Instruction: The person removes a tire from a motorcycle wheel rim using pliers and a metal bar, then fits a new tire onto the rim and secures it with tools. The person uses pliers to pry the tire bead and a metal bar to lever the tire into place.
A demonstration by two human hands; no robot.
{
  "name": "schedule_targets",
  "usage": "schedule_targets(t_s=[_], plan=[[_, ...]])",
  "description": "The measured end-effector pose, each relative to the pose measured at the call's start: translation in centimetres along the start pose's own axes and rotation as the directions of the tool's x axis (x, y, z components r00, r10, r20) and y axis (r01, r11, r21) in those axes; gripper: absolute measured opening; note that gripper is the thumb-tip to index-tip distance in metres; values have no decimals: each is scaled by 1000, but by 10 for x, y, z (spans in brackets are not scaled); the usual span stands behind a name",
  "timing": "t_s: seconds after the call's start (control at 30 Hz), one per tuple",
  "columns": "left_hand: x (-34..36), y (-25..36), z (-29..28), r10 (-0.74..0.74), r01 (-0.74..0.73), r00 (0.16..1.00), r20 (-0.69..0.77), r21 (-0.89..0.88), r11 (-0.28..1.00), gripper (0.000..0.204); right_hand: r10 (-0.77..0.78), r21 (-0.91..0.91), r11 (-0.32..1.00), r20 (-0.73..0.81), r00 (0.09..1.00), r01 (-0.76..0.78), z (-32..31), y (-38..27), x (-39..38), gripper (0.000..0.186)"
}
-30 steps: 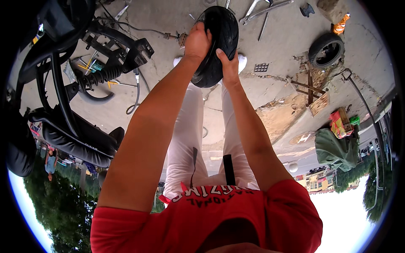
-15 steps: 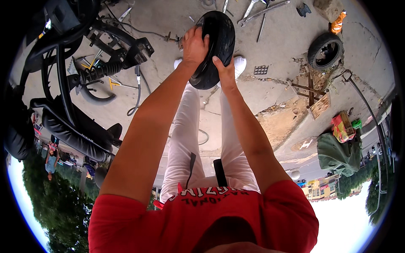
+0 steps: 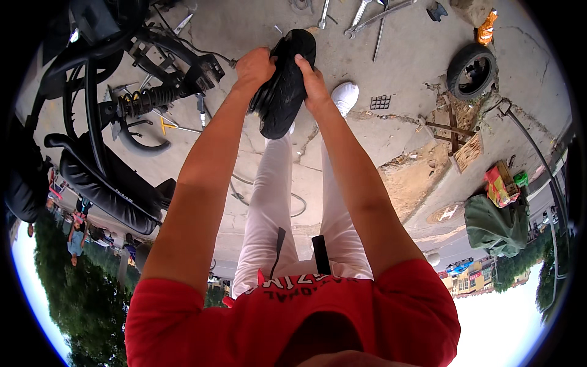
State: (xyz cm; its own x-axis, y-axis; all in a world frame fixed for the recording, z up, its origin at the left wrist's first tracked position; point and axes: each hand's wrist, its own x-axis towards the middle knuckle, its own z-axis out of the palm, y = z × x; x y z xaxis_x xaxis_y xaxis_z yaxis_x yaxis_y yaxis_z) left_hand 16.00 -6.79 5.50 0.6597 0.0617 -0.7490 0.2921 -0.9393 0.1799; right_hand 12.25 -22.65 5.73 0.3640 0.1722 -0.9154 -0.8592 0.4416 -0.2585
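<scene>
A small wheel with a thick black tyre [image 3: 286, 92] stands tilted in front of me, between my hands and over my left foot. My left hand [image 3: 254, 66] is closed at its left side, near the hub, with the fingertips partly hidden. Against the tread on the right side presses my right hand [image 3: 313, 84], its thumb on top and its other fingers out of sight. From the vehicle frame on the left, a dark cable [image 3: 211, 54] runs to beside my left hand.
At left stand a black two-wheeler frame [image 3: 92, 116] with a spring shock absorber [image 3: 143, 101] and scattered tools. Spanners [image 3: 361, 18] lie at the far side. To the right are a loose tyre [image 3: 471, 70], a wooden piece [image 3: 452, 131], a drain grate [image 3: 380, 102] and a green cover [image 3: 498, 223].
The wheel has shifted left and slightly towards me, and its tread has turned more to face up. Both hands moved left with it, the left one now farther out at the side.
</scene>
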Motion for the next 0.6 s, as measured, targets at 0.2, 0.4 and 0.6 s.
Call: schedule_targets(t_s=[0.2,0.4,0.6], plan=[[-59,-16,-8,-71,38,964,-255,-133,990,25,-151,22,988,67,986,150,20,28,-25,60],[-46,-5,-14,-40,-44,919,-392,-204,978,22,3,322,944,214,977,-74,8,5,-19,67],[-24,18,40,139,-262,784,-604,-120,958,48,7,257,966,-86,996,15,-15,6,-5,65]])
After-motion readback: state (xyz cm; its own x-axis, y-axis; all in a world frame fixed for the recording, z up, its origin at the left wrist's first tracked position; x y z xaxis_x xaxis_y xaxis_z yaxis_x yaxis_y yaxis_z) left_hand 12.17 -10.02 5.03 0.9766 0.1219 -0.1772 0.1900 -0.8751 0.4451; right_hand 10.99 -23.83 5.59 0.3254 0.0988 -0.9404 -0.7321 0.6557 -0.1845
